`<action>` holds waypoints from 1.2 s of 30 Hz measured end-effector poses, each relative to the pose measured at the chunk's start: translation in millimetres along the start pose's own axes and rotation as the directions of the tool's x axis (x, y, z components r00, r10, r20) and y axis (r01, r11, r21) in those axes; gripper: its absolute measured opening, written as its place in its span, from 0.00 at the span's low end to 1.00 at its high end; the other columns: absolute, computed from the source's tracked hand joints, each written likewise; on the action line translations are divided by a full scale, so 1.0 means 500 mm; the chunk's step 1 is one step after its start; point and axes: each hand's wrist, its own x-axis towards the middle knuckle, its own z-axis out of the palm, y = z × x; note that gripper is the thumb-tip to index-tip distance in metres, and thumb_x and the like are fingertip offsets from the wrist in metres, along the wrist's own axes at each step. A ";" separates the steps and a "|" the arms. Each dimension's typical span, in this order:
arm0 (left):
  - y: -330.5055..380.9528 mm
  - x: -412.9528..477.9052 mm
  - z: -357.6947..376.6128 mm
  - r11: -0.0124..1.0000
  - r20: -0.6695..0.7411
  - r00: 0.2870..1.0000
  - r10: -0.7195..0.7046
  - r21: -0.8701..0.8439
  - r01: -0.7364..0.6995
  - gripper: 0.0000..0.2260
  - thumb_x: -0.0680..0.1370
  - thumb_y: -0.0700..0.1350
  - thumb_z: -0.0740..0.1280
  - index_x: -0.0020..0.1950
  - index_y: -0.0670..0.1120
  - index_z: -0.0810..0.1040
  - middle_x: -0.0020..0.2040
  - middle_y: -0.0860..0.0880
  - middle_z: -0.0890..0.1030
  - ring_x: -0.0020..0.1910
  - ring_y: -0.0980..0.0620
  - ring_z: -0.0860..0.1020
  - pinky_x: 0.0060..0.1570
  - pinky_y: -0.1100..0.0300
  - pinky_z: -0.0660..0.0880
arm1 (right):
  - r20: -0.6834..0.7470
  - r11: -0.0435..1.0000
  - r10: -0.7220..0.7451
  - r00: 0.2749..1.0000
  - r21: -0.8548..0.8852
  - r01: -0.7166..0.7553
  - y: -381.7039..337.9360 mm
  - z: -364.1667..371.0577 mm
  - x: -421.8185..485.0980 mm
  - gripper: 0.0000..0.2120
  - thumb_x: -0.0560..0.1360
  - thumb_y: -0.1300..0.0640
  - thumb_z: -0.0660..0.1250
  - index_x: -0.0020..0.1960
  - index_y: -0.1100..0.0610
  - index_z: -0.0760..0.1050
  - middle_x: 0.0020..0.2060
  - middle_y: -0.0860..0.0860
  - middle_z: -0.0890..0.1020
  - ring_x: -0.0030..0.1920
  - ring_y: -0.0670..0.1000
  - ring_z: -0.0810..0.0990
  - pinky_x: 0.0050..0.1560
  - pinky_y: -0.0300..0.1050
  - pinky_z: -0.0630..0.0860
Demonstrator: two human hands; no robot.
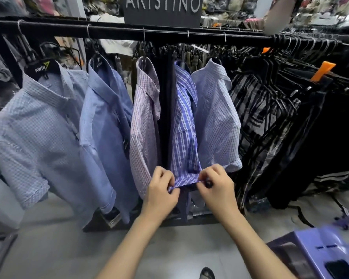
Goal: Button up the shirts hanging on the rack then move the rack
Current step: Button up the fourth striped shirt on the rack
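Observation:
Several short-sleeved shirts hang on a black rack rail [113, 31]. A blue and white striped shirt [184, 125] hangs in the middle, side-on to me. My left hand [161, 188] pinches its lower hem on the left. My right hand [216, 183] pinches the same hem on the right, fingertips close together at the edge. To its left hangs a pink checked shirt [144, 121], then a plain blue shirt [107, 125] and a pale blue checked shirt [38, 133]. A light checked shirt [216, 117] hangs to its right.
A dense row of dark garments on black hangers [280, 109] fills the right side, with orange size clips [322, 70]. A dark sign [162, 11] stands above the rail. A purple plastic stool [318, 252] sits at lower right. The rack's black base [101, 220] lies on the grey floor.

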 end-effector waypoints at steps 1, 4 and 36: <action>0.001 -0.007 -0.005 1.000 -0.026 1.000 0.016 0.020 -0.016 0.13 0.66 0.33 0.67 0.36 0.46 0.65 0.42 0.53 0.65 0.32 0.53 0.66 0.32 0.60 0.68 | -0.007 1.000 -0.016 1.000 -0.020 0.016 0.002 0.000 -0.021 0.11 0.62 0.72 0.73 0.36 0.59 0.75 0.36 0.50 0.73 0.37 0.49 0.73 0.39 0.39 0.71; 0.005 -0.030 -0.012 0.995 -0.007 0.995 0.101 -0.016 -0.101 0.13 0.65 0.30 0.66 0.35 0.45 0.64 0.47 0.52 0.69 0.38 0.58 0.69 0.39 0.70 0.67 | -0.030 1.000 0.017 0.999 -0.022 -0.018 -0.002 0.014 -0.086 0.12 0.61 0.74 0.73 0.36 0.60 0.75 0.36 0.50 0.72 0.37 0.49 0.72 0.40 0.34 0.68; 0.115 0.216 -0.032 0.974 0.080 0.978 -0.191 -0.107 0.199 0.06 0.70 0.47 0.75 0.36 0.46 0.82 0.29 0.56 0.78 0.29 0.61 0.74 0.35 0.78 0.66 | 0.364 0.857 0.515 0.776 -0.222 -0.465 -0.086 0.049 0.063 0.16 0.78 0.46 0.53 0.55 0.53 0.74 0.49 0.60 0.82 0.50 0.64 0.79 0.45 0.51 0.74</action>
